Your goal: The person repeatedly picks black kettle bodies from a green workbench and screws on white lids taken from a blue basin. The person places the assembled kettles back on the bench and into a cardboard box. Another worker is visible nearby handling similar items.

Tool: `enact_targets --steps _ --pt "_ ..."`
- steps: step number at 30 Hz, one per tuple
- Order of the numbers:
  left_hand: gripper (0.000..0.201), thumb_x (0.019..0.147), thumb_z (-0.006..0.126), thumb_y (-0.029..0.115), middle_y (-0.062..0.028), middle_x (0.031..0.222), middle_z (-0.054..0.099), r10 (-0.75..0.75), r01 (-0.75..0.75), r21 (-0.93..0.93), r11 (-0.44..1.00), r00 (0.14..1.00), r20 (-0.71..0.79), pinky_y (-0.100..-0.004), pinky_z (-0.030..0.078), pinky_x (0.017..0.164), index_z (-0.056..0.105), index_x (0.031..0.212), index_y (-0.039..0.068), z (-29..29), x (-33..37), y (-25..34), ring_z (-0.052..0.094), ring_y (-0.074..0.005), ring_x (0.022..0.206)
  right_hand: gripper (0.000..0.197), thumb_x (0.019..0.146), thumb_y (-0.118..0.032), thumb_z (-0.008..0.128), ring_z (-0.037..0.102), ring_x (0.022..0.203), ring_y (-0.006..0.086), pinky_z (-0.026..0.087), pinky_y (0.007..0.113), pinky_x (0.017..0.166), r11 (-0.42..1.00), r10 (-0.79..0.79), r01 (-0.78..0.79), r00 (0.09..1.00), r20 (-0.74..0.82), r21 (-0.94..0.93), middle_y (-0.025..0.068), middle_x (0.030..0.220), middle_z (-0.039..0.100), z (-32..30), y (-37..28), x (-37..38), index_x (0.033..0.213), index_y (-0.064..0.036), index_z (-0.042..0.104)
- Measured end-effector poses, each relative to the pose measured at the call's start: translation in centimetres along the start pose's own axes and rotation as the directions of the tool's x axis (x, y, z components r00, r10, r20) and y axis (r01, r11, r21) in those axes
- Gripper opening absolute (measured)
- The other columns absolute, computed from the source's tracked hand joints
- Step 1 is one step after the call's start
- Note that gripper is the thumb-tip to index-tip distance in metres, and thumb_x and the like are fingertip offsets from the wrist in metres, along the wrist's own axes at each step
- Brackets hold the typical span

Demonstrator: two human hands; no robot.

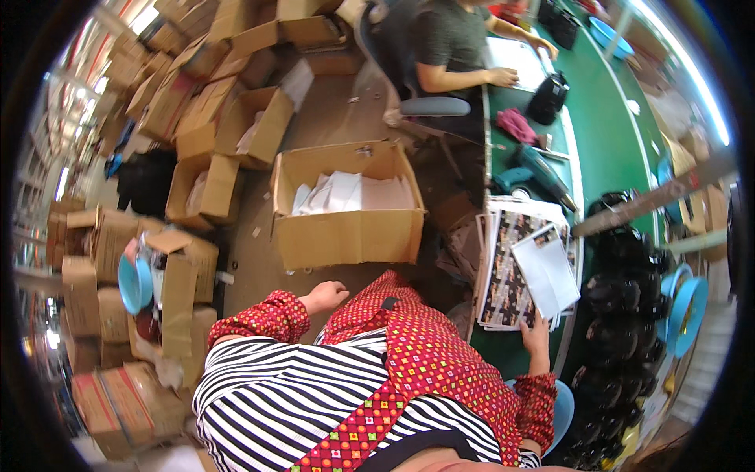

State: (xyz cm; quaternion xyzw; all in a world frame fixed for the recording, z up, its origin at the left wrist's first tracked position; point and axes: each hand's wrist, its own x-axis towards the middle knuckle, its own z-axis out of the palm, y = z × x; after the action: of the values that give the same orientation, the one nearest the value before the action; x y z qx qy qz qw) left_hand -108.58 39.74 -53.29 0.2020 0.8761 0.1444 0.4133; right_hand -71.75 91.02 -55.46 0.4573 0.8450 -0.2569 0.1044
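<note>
My right hand (536, 340) is at the near edge of a stack of dark-patterned printed sheets (503, 271) on the green workbench. Its fingers are stretched apart and touch the stack close to the lower corner of a white sheet (546, 270), which lies askew on top. Whether any sheet is pinched cannot be made out. My left hand (326, 296) hovers by my red patterned apron with its fingers curled in, and nothing shows in it. Beyond it stands an open cardboard box (350, 238) with white sheets (354, 193) inside.
A teal heat gun (544, 175), a maroon cloth (515, 126) and a black object (548, 98) lie farther along the bench. Shiny black items (617, 295) line its right side. A co-worker (452, 47) sits at the far end. Cardboard boxes (200, 118) crowd the left.
</note>
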Motion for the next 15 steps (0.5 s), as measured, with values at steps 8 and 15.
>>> enact_targets --steps 8,15 --pt "0.05 0.099 0.065 0.047 -0.02 0.11 0.076 -0.347 0.344 -0.554 0.758 0.932 0.104 -0.0395 0.054 0.093 0.075 0.118 0.001 6.6 -6.4 -12.4 0.072 -0.0288 0.105 0.058 0.093 -0.027 0.074 0.058 0.119 0.046 0.045 0.052 0.105 0.986 -0.163 0.164 0.897 -0.41 -0.033 0.0292 0.131 0.06 -0.8 -2.7 -0.2 0.135 0.0088 0.056" --pt "0.045 0.1 0.063 0.041 -0.0172 0.107 0.077 -0.454 0.334 -0.626 0.704 0.89 -0.035 -0.0384 0.057 0.089 0.076 0.115 0.0 2.9 -7.9 -20.5 0.073 -0.0239 0.096 0.037 0.097 -0.017 0.073 0.068 0.089 0.0221 0.055 0.034 0.08 0.842 -0.248 0.212 0.969 0.007 0.496 0.0139 0.102 0.072 5.7 -17.4 -1.4 0.125 0.0058 0.064"
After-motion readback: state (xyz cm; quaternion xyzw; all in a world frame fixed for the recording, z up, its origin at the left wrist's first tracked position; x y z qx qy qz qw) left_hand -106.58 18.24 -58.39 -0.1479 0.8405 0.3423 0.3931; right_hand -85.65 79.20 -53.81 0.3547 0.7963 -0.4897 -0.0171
